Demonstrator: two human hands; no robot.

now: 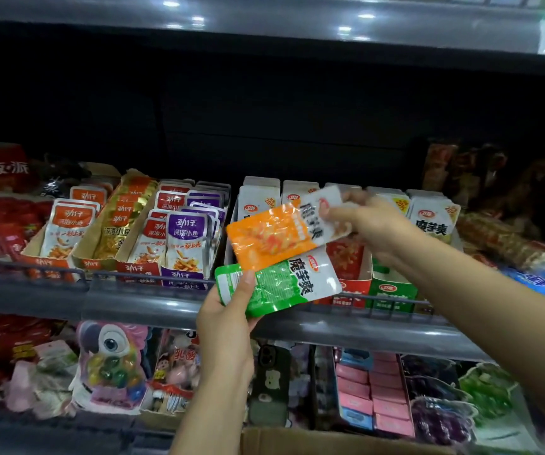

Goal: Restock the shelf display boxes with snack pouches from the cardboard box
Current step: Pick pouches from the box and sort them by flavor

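Note:
My left hand (228, 323) grips a green and white snack pouch (277, 284) in front of the shelf rail. My right hand (369, 224) pinches the white end of an orange and white pouch (277, 234), held tilted just above the green one. Behind both pouches stand the display boxes: a red-fronted box (350, 287) and a green-fronted box (392, 290), with white pouches upright in rows behind (432, 218). A strip of the cardboard box (313, 443) shows at the bottom edge.
To the left, display boxes hold orange, gold and purple fish-snack pouches (186, 238). A grey shelf rail (133, 300) runs across the front. Assorted toys and sweets (110, 366) fill the lower shelf. Red packs lie at far left, long wrapped snacks at far right.

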